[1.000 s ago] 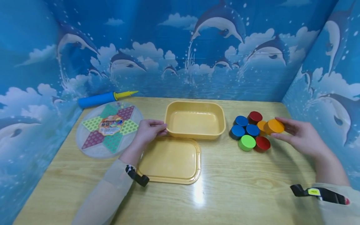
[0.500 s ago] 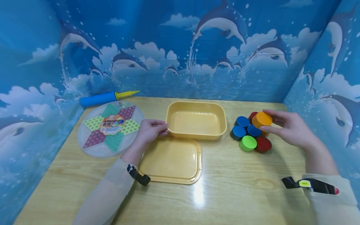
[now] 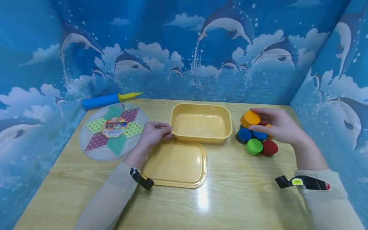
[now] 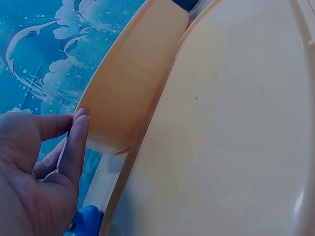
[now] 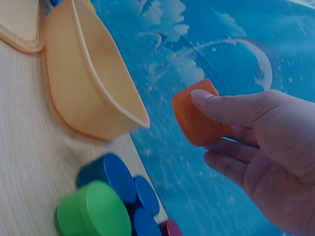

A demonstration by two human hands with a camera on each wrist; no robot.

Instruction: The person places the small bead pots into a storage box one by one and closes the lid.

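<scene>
**Orange cylinder [image 3: 250, 119] up in my right hand [image 3: 279, 124]**

Head view: I pinch the orange cylinder between right thumb and fingers at three o'clock from the yellow box [image 3: 200, 139], above the back of the cluster. My left hand [image 3: 153, 133] pinches the box's rim between eight and nine o'clock. The lid [image 3: 175, 163] lies at seven o'clock from the box; the green cylinder [image 3: 254, 147] sits at the cluster's six o'clock. My right hand and the orange cylinder partly cover a second orange piece [image 3: 269, 127], a dark red piece behind and one of the blue cylinders [image 3: 244, 135].

Left wrist view: my thumb and fingers meet at the box's rim; the wall looks thin and springy, so a light hold should steady it. A blue thing [image 4: 87, 220] at seven o'clock is cut off and hard to identify.

Right wrist view: the orange cylinder looks light, stiff and rather slippery. I'd grip opposite sides of its curved wall, without twisting: a seam near one end may mark a cap. My hand hides its far side; whether it holds anything I can't tell.
</scene>
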